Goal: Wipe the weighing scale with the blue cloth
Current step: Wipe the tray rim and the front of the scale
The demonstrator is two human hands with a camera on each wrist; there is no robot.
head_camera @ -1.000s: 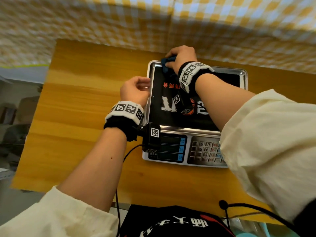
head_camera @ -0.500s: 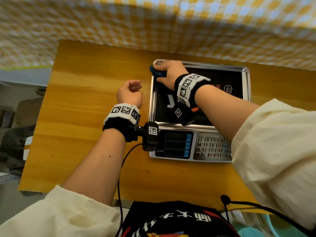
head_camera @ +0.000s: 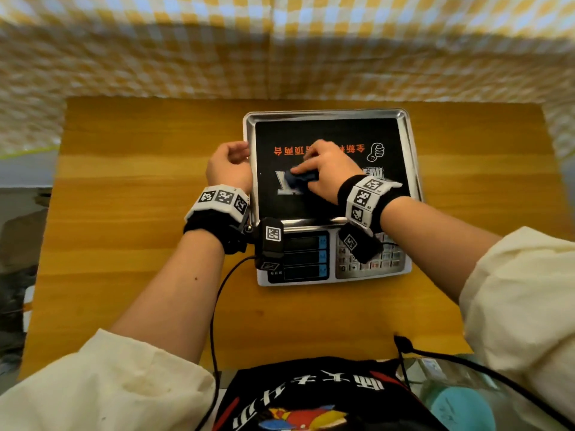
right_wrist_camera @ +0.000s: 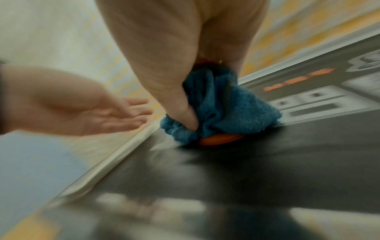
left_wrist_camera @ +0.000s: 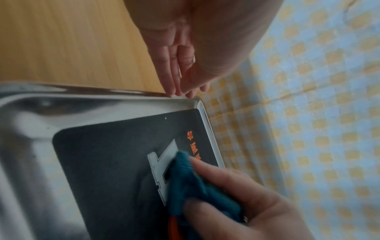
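Note:
The weighing scale [head_camera: 404, 157] sits on a wooden table, a steel pan with a black printed mat [left_wrist_camera: 115, 162] and a keypad front. My right hand [head_camera: 326, 169] grips the bunched blue cloth [head_camera: 298, 180] and presses it on the left middle of the mat. The cloth [right_wrist_camera: 222, 107] is wadded under my thumb and fingers, and it [left_wrist_camera: 195, 183] lies over a grey printed character. My left hand [head_camera: 230, 163] is beside the pan's left rim [left_wrist_camera: 102, 95], fingers straight, fingertips [left_wrist_camera: 180, 91] touching the rim. It holds nothing.
The wooden table [head_camera: 140, 244] has bare surface left, right and in front of the scale. A yellow checked cloth wall [head_camera: 280, 51] rises right behind the table's far edge. A black cable [head_camera: 214, 306] runs from my left wrist toward my body.
My right hand has dragged the cloth from the pan's far left corner toward me, onto the middle left of the mat. My left hand has shifted back up against the pan's left rim.

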